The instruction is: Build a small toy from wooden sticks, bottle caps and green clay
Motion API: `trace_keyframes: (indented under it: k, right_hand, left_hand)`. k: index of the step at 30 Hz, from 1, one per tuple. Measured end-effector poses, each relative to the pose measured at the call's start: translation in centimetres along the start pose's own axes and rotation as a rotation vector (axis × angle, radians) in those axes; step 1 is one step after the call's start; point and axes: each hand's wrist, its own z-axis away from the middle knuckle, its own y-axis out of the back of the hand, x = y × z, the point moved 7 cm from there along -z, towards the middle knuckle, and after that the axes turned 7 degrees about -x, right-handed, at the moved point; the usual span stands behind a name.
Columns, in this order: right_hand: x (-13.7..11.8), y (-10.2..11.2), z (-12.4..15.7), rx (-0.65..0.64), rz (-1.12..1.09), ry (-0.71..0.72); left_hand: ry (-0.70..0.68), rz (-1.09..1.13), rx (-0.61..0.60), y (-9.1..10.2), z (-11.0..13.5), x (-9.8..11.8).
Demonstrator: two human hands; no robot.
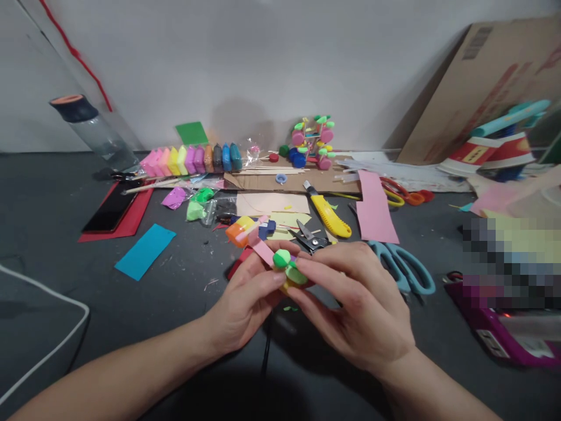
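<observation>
- We see both hands meeting low in the middle of the view, above the dark table.
- The left hand is closed around a small clay piece, with its thumb pressed on the underside.
- The right hand pinches the same clay piece from the other side, fingertips on its green top.
- The clay piece shows a green ball, a yellow bit beneath and a pink strip sticking out to the upper left.
- Just behind the hands lie small black scissors and a yellow utility knife.
- Teal scissors rest to the right of the right hand, near a pink paper sheet.
- A row of coloured clay blocks stands further back on the left, near the wall.
- A blue paper strip lies to the left, well apart from the hands.
- A colourful clay model sits at the back on cardboard.
</observation>
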Motion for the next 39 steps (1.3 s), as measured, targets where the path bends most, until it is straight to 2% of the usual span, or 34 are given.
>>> trace_keyframes:
  k: [7, 13, 21, 26, 31, 39]
  right_hand:
    - [0.9, 0.1, -0.1, 0.02, -0.107, -0.092]
    - [1.4, 0.2, -0.1, 0.008, -0.182, -0.13]
    - [1.1, 0.1, 0.0, 0.025, -0.166, -0.111]
    - [1.1, 0.2, -0.2, 0.035, -0.162, -0.089]
    - [1.1, 0.4, -0.3, 0.038, -0.139, -0.119]
    - [0.9, 0.5, -0.3, 0.035, -0.14, -0.107]
  left_hand:
    - [-0.025, 0.066, -0.066, -0.6, 0.0, 0.5]
    - [0.003, 0.095, -0.053, -0.6, -0.1, 0.5]
    - [0.032, 0.051, -0.046, -0.6, 0.0, 0.4]
    - [0.031, 0.1, -0.073, -1.0, -0.1, 0.6]
    - [0.087, 0.169, -0.046, -0.8, 0.0, 0.4]
    - [0.108, 0.164, -0.084, -1.0, -0.3, 0.2]
